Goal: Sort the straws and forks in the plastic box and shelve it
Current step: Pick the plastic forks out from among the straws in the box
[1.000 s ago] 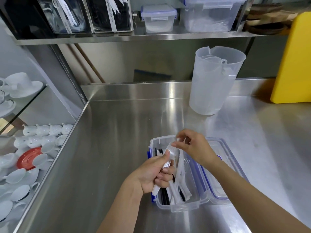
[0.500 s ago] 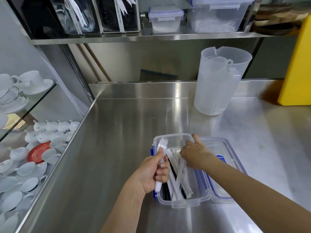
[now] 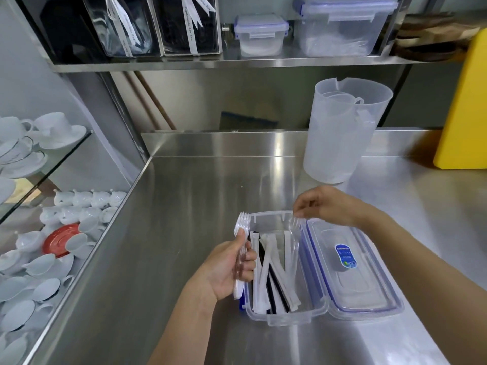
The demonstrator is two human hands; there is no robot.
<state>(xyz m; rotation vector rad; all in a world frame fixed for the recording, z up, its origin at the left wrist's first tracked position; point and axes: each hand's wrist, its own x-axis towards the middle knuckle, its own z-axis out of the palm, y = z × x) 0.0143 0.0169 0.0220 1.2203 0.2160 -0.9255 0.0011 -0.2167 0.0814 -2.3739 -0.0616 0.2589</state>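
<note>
A clear plastic box (image 3: pixel 287 316) stands open on the steel counter, with several paper-wrapped straws (image 3: pixel 266 262) and black straws lying in it. Its blue-trimmed lid (image 3: pixel 353 275) lies flat to the right of the box. My left hand (image 3: pixel 226 267) is at the box's left wall, shut on a bundle of clear plastic forks (image 3: pixel 241 227) with tines pointing away. My right hand (image 3: pixel 324 206) hovers over the box's far right corner and pinches a single clear fork (image 3: pixel 293 233) by its tines, handle hanging into the box.
A translucent jug (image 3: pixel 342 135) stands behind the box, a yellow board (image 3: pixel 466 111) at the far right. The shelf (image 3: pixel 237 63) above holds lidded plastic boxes and black-filled bins. White cups and a red saucer (image 3: pixel 59 239) fill glass shelves beyond the counter's left edge.
My right hand has risen out of the box, lifting one clear fork by its tines. My left hand keeps its fork bundle at the box's left side.
</note>
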